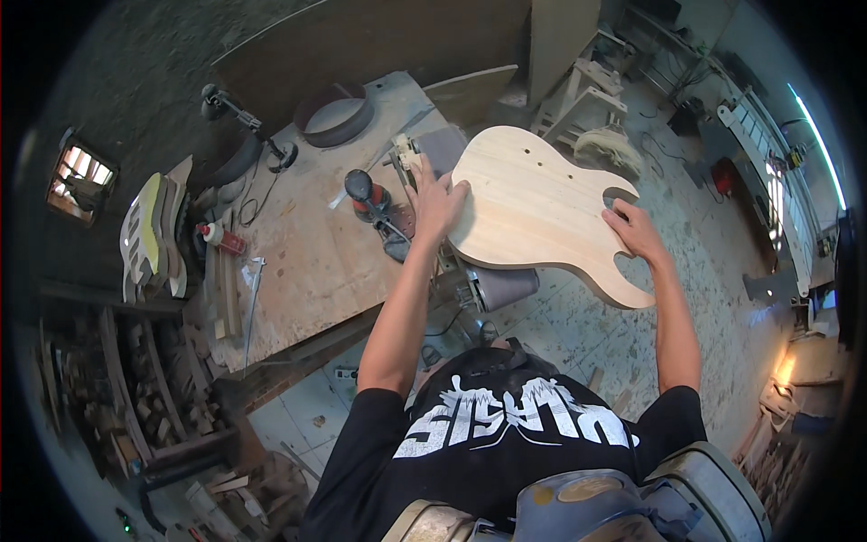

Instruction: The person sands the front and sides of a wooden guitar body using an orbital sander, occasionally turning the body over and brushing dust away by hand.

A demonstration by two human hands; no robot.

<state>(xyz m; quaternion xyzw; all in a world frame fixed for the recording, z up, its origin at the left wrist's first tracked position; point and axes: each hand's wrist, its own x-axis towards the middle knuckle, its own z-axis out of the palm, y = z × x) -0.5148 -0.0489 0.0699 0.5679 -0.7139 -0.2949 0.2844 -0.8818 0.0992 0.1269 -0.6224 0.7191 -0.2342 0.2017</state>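
A pale wooden electric guitar body (524, 203) lies flat in front of me, its two horns pointing right. My left hand (436, 203) grips its rounded left end, the thumb along the rim and the fingers reaching forward; the underside of that grip is hidden. At the cutaway between the horns, my right hand (637, 230) holds the other end. Beneath the wood shows a belt sander (501, 287), its grey belt visible on the near and far sides. Whether wood and belt touch cannot be seen. A black-and-red handheld sander (363, 194) sits close by my left wrist.
The workbench (312, 244) on the left carries a red bottle (223, 238), a caliper (254, 294), brown sanding belt loops (334, 117) and a jointed lamp (239, 116). Shaped boards (153, 235) stand at far left, above racked wood offcuts (149, 388). A wooden stand (587, 99) is beyond.
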